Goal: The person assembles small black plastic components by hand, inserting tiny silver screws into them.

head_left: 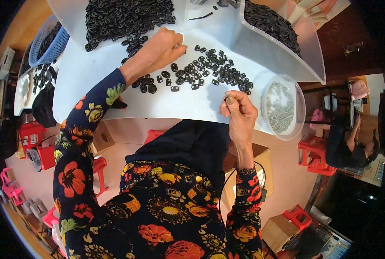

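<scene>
My left hand [161, 48] is closed over the white table, just in front of a bin of small black oval parts [127, 19]. Its fingertips are curled out of sight, and anything in them is hidden. Near the table's front edge, my right hand [240, 113] pinches thumb against fingers; what it holds, if anything, is too small to name. Between the hands lie scattered small black rectangular pieces with two holes [201, 69]. Black oval pieces [146, 82] are loose beside my left wrist. A round clear tub of small silvery metal bits [281, 105] stands right of my right hand.
A second translucent bin [278, 47] holding black parts stands at the back right. On the far left is a blue basket [50, 39]. Red stools [316, 153] stand on the floor, and another person [354, 142] sits at the far right.
</scene>
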